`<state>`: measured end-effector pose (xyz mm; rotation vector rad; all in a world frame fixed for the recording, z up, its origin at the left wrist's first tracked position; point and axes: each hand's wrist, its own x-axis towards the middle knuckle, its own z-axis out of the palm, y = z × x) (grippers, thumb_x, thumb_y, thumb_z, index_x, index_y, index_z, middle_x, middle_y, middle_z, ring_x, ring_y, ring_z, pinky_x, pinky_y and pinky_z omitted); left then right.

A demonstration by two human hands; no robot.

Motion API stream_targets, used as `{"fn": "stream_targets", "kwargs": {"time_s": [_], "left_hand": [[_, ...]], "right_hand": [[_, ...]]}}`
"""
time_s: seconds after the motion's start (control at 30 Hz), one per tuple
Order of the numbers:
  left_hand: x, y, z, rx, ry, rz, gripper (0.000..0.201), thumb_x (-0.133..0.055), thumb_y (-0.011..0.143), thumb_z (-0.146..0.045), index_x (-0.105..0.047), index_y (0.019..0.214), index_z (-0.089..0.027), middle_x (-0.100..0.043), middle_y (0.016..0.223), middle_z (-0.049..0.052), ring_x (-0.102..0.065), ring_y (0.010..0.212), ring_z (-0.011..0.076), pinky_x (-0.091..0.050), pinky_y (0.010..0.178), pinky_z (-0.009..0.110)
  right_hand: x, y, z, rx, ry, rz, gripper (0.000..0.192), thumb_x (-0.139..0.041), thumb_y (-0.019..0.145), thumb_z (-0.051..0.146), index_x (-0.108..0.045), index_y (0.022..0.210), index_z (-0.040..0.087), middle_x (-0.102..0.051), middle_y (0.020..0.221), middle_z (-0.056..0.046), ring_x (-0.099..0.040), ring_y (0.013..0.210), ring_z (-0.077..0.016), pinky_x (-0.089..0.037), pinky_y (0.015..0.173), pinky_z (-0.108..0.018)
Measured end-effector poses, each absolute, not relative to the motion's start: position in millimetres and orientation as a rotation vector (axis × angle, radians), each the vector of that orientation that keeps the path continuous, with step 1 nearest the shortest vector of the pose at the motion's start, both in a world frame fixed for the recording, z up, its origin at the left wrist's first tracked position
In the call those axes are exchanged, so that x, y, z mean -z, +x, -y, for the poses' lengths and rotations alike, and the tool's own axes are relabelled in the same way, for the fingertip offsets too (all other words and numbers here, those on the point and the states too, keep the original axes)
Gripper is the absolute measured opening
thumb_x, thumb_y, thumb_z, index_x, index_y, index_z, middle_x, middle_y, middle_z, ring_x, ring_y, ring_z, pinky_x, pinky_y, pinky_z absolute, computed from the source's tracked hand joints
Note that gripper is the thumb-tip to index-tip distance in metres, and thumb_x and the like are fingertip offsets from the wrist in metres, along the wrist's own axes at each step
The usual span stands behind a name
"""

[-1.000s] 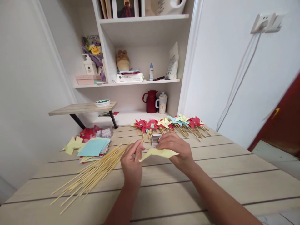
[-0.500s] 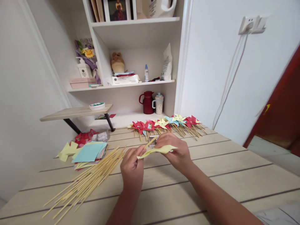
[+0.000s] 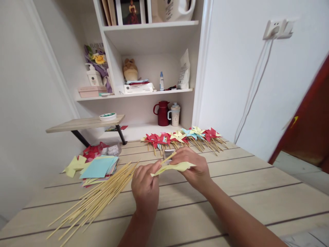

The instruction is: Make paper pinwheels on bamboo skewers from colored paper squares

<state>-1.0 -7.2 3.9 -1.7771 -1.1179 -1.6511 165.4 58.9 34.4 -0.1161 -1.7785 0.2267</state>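
Note:
Above the table, a pale yellow paper pinwheel (image 3: 177,166) is seen nearly edge-on between my two hands. A short length of wooden stick (image 3: 169,157) shows behind it. My left hand (image 3: 146,185) is closed, its fingers round the stick near the paper's left end. My right hand (image 3: 192,168) is also closed, its fingers gripping the pinwheel from behind at the right. The fingertips and the joint between paper and stick are hidden. Left of my left hand lies a loose bundle of thin wooden sticks (image 3: 102,199).
Finished red, yellow and blue pinwheels (image 3: 177,136) lie in a row along the back. A stack of coloured paper squares (image 3: 99,167), a clear box (image 3: 111,150) and a small raised shelf (image 3: 84,123) stand left. A small silvery object (image 3: 169,153) sits behind my hands.
The view has shifted slightly. Both hands keep hold of the pinwheel and stick in nearly the same place, with the stick tilted a little differently.

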Motion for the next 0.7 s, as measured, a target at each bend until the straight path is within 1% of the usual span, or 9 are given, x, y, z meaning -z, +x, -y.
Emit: {"fn": "stream_targets", "kwargs": {"time_s": [0.2,0.57,0.7], "left_hand": [[-3.0,-2.9,6.1,1.594,-1.767,1.081,0.046,-0.054,0.08,0.007,-0.068,0.113,-0.021,-0.075,0.096,0.004,-0.065,0.082,0.0182,-0.045,0.076,0.034],[-6.9,-0.6,9.6,1.5,-1.71,1.091,0.04,-0.054,0.08,0.007,-0.069,0.109,-0.017,-0.074,0.091,0.005,-0.063,0.079,0.0174,-0.043,0.074,0.033],[-6.4,-0.2,9.6,1.548,-1.716,1.119,0.039,-0.055,0.081,0.005,-0.071,0.108,-0.019,-0.075,0.091,0.004,-0.064,0.08,0.0177,-0.044,0.075,0.033]], "right_hand": [[-34.0,165.3,-58.9,-0.221,-0.114,1.78,0.017,-0.066,0.087,0.012,-0.075,0.096,0.024,-0.074,0.081,-0.005,-0.066,0.08,-0.0204,-0.055,0.078,-0.04],[-35.0,164.8,-58.4,-0.215,-0.101,1.777,0.02,-0.067,0.086,0.009,-0.074,0.096,0.025,-0.074,0.08,-0.004,-0.065,0.078,-0.0198,-0.055,0.078,-0.04],[-35.2,164.9,-58.3,-0.216,-0.095,1.778,0.019,-0.067,0.086,0.01,-0.074,0.096,0.024,-0.073,0.08,-0.004,-0.065,0.079,-0.0199,-0.055,0.078,-0.04]]}}
